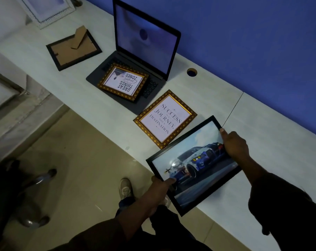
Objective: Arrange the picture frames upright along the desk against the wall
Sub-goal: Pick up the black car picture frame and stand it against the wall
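Observation:
A black-framed car picture (191, 165) is held over the desk's front edge. My left hand (162, 185) grips its lower left edge and my right hand (235, 144) grips its upper right edge. A gold-framed "Success" print (165, 119) lies flat on the white desk (262, 134) just beyond it. Another gold frame reading "Great Things" (123, 81) lies on the laptop keyboard. A black frame (74, 49) lies face down with its cardboard stand raised. A white frame (46, 9) leans at the far left end.
An open laptop (146, 38) stands on the desk against the blue wall (244, 33). A round cable hole (192, 72) sits to its right. A chair base (35, 196) and my shoe (125, 187) are on the tiled floor.

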Demonstrator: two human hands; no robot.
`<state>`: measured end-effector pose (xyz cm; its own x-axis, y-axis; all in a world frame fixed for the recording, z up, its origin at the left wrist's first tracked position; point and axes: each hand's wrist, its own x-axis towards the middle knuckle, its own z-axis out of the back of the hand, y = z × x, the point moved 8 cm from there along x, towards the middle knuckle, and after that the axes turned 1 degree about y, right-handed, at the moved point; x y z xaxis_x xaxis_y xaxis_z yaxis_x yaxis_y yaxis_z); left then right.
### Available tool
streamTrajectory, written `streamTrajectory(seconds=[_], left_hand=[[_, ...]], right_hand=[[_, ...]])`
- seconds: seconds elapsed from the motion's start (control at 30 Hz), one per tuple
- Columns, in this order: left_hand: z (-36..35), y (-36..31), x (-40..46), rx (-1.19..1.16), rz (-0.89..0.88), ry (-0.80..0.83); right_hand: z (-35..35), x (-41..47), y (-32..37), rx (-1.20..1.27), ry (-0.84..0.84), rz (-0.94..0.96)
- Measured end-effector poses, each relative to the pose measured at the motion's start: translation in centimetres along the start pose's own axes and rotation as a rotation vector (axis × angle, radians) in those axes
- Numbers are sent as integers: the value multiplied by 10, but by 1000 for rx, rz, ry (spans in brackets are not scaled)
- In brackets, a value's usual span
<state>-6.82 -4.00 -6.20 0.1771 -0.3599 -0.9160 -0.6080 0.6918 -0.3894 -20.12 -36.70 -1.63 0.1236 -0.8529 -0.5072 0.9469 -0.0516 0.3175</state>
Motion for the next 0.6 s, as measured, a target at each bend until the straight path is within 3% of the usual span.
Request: streamTrajectory(seconds=[0.23,0.6], left_hand=[[71,-88,-33,71,-328,-210],[284,-190,-98,-6,-597,-457]], right_hand=[[22,-43,110,205,-127,216],[-5,-134,334,396,-124,500]])
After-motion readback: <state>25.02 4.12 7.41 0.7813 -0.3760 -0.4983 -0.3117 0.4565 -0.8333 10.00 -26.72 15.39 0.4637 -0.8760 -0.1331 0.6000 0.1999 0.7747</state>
